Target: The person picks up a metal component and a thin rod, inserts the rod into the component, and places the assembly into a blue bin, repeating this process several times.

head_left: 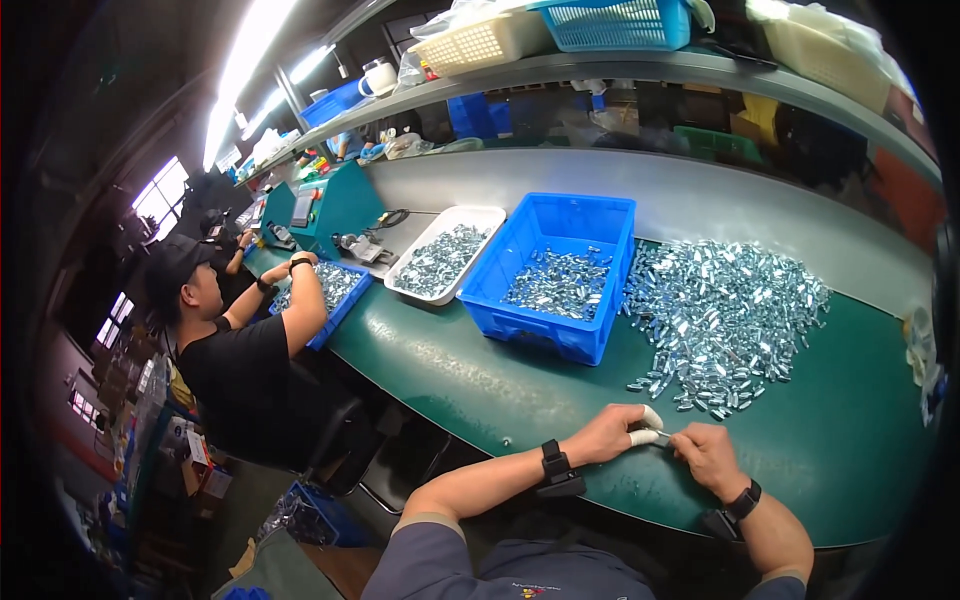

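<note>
Over the near edge of the green table, my left hand (612,432) pinches a small shiny metal part (661,436) between thumb and finger, both wearing pale finger covers. Close against it, my right hand (708,458) has its fingers closed on the same spot; they hide most of the part. Beyond my hands spreads a large loose pile of small silvery metal parts (725,310). Left of that pile, a deep blue bin (585,340) holds more such parts on its bottom. Both my wrists wear black bands.
A white tray (425,296) of metal parts stands left of the bin. Farther left, a co-worker (235,330) reaches into a blue crate (345,305) beside a green machine (340,205). A shelf (640,68) with baskets runs above the green tabletop (420,365).
</note>
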{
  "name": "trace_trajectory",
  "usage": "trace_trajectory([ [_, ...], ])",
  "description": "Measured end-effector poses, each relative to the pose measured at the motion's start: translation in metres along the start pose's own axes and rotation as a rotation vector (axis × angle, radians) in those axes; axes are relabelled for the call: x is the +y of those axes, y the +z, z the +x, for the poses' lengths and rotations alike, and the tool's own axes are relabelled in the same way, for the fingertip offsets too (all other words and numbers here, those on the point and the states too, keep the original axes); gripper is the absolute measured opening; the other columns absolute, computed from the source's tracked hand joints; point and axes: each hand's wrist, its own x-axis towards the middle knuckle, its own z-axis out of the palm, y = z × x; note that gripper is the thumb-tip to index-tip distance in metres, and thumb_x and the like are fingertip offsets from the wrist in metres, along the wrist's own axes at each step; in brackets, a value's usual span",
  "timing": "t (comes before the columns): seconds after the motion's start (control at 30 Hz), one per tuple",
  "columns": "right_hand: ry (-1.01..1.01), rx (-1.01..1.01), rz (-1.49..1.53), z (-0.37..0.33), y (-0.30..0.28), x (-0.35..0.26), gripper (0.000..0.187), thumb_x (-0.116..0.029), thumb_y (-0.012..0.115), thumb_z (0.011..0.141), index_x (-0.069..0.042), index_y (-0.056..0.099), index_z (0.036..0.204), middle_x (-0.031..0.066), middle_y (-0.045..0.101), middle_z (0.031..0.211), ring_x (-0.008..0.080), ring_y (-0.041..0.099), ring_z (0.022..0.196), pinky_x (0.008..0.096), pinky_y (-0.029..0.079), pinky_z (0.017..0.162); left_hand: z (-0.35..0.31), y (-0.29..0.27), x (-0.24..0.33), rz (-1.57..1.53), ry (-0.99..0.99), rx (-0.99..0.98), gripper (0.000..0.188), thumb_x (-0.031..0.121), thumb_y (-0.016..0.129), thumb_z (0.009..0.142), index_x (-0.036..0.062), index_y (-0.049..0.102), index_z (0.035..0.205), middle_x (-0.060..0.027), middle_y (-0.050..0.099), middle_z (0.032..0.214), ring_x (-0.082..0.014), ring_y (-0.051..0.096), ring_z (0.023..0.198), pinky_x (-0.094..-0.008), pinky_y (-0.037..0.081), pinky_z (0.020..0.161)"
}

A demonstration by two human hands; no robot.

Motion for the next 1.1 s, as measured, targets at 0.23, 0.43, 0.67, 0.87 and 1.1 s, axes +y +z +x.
trace_trajectory([
  [0.23, 0.060, -0.032, 0.058, -0.003, 0.006, 0.000, 0.017, -0.013, 0.072, 0.094, 0.000, 0.074, 0.083, 0.0080, 0.069, 0.071, 0.0166, 0.065, 0.065, 0.0335, 0.048, 0.059, -0.003, 0.007, -0.002, -0.032, 0.002, 0.007, 0.022, 0.015, 0.074, 0.097, -0.0003, 0.069, 0.111, -0.0137, 0.076, 0.101, -0.0235, 0.073, 0.092, -0.0366, 0.056, 0.083],
  [0.43, 0.133, 0.122, 0.201, -0.002, 0.010, 0.002, 0.021, -0.012, 0.071, 0.094, 0.002, 0.072, 0.079, 0.0078, 0.067, 0.067, 0.0148, 0.064, 0.063, 0.0301, 0.048, 0.058, 0.000, 0.005, -0.001, -0.066, -0.002, 0.010, 0.024, 0.015, 0.075, 0.095, -0.0006, 0.069, 0.112, -0.0136, 0.076, 0.105, -0.0258, 0.073, 0.097, -0.0378, 0.057, 0.086],
  [0.67, 0.134, -0.018, 0.171, 0.002, 0.003, 0.000, 0.022, -0.010, 0.066, 0.097, 0.002, 0.071, 0.080, 0.0064, 0.067, 0.070, 0.0124, 0.061, 0.061, 0.0275, 0.046, 0.056, -0.002, 0.006, -0.008, -0.106, -0.001, 0.037, 0.024, 0.015, 0.076, 0.094, -0.0013, 0.068, 0.109, -0.0144, 0.076, 0.102, -0.0271, 0.073, 0.095, -0.0378, 0.056, 0.083],
  [0.87, 0.083, 0.065, 0.156, -0.009, 0.005, 0.003, 0.024, -0.011, 0.063, 0.099, 0.001, 0.068, 0.080, 0.0049, 0.065, 0.068, 0.0108, 0.058, 0.059, 0.0273, 0.045, 0.055, -0.014, 0.009, -0.003, -0.094, -0.012, 0.085, 0.022, 0.014, 0.076, 0.093, -0.0005, 0.069, 0.108, -0.0145, 0.075, 0.100, -0.0285, 0.072, 0.092, -0.0386, 0.056, 0.081],
  [1.1, 0.104, 0.164, 0.226, -0.006, 0.003, 0.023, 0.025, -0.013, 0.060, 0.102, 0.000, 0.064, 0.081, 0.0012, 0.058, 0.067, 0.0098, 0.050, 0.058, 0.0276, 0.039, 0.054, -0.007, -0.066, 0.019, 0.419, 0.345, 0.408, 0.017, 0.012, 0.079, 0.087, 0.0048, 0.074, 0.101, -0.0118, 0.073, 0.094, -0.0281, 0.072, 0.089, -0.0379, 0.057, 0.081],
])
